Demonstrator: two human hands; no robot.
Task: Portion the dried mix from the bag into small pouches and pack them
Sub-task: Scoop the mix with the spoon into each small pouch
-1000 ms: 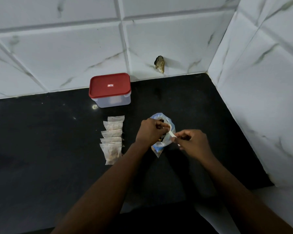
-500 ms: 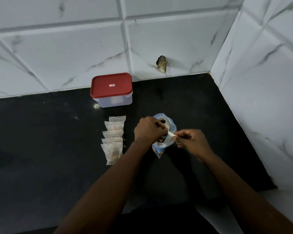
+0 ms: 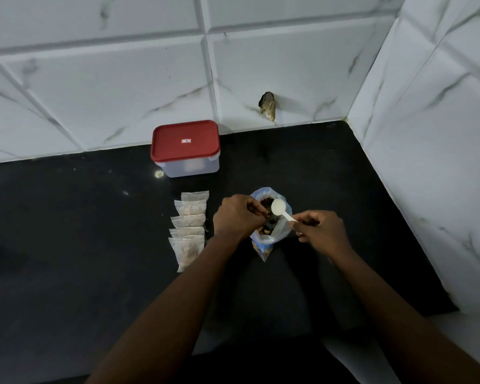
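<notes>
scooping is the step in hand, by my reading: the right hand [image 3: 320, 231] pinches the handle of a white spoon [image 3: 278, 208] between curled fingers, and the spoon's bowl hovers over the open mouth of the bag [image 3: 272, 236], looking empty. the left hand [image 3: 237, 216] is curled at the bag's left rim and seems to hold it open (whether it also holds a pouch there i cannot tell). the bag stands on the black counter [image 3: 81, 245], between the two hands, with dark mix showing inside.

just left of the left hand lies a row of pouches [image 3: 189, 231], about five, overlapping one another, each with pale mix in it. they look filled, though whether sealed is too small to tell. behind them, near the wall, sits a box [image 3: 190, 169] with its red lid [image 3: 185, 142] on.

so i judge the task part done: several portions are made and mix remains in the bag. packing looks still to do, since the pouches lie outside the closed box, whose inside is hidden.
</notes>
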